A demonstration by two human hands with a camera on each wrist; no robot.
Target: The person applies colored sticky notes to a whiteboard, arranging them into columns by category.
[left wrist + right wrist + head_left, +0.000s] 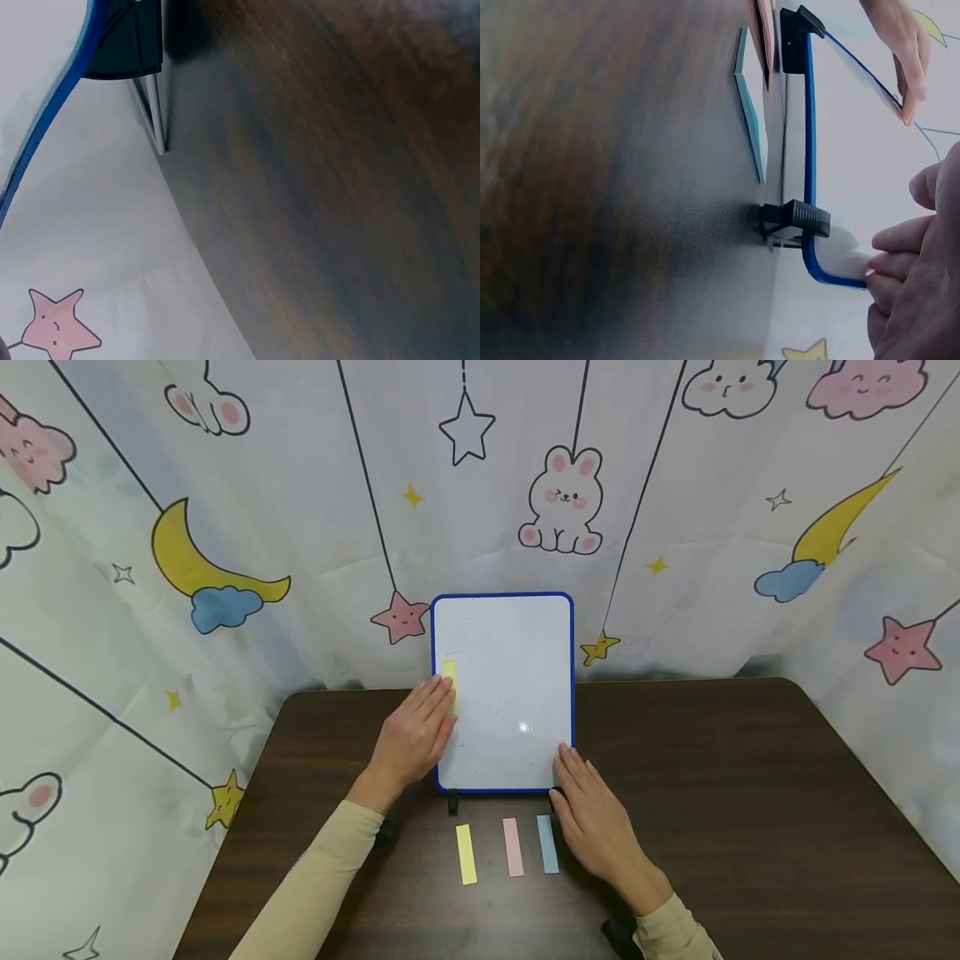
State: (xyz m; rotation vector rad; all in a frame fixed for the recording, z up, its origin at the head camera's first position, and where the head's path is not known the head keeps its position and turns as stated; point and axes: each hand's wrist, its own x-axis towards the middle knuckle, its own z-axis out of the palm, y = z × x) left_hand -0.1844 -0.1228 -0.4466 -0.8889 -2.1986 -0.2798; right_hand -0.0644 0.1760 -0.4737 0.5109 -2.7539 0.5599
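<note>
A whiteboard (510, 660) with a blue frame stands upright on a black clip stand at the table's far side. My left hand (416, 731) lies with straight fingers against the board's left side. Its fingertips press on a yellow paper strip (450, 667), whose lower part they largely cover. At the board's lower right corner, my right hand (600, 822) rests its extended fingers along the edge. On the table in front lie a yellow strip (467, 854), a pink strip (513, 847) and a blue strip (548, 844). The left wrist view does not show the left hand's fingers.
The brown wooden table (720, 777) ends just behind the board. A white curtain (315, 527) printed with moons, stars and rabbits hangs around it. Black clips (795, 217) of the stand grip the board's lower edge.
</note>
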